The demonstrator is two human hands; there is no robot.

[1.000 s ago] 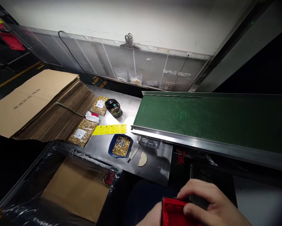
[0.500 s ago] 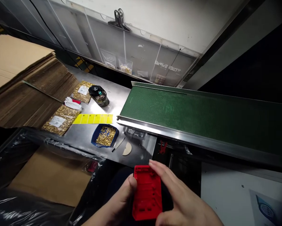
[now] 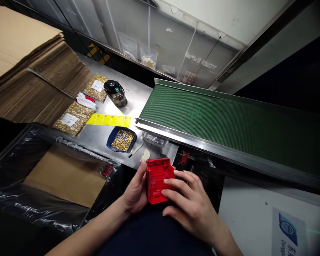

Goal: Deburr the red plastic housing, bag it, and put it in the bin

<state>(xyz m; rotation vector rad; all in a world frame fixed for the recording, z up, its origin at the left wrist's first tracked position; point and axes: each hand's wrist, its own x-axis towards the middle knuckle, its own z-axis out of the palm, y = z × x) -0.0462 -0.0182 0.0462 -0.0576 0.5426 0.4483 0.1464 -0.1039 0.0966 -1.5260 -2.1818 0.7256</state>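
Head view: both hands hold one red plastic housing point(image 3: 159, 180) low in the frame, just in front of the near edge of the steel tabletop point(image 3: 101, 137) and close to the person's body. Left hand point(image 3: 135, 192) has its grip closed on the housing's left side, thumb along the edge; right hand point(image 3: 190, 204) has its grip closed on the right side, fingers point(image 3: 173, 185) spread across the ribbed face. The housing stands roughly upright, ribbed side toward the camera; what lies behind it cannot be seen. On the tabletop, near the hands, sits a blue tray of small brass parts point(image 3: 121, 139), with a strip of yellow labels point(image 3: 109, 120) just beyond it and two bags of brass parts point(image 3: 73, 119) to the left. A dark jar point(image 3: 116, 93) stands further back, and a stack of flat cardboard point(image 3: 29, 78) rests at the far left. A green conveyor belt point(image 3: 229, 121) runs to the right. Judgement: handling would be soundest with the housing supported at both edges, fingers kept off the ribs and openings, and the piece held clear of the tabletop edge.
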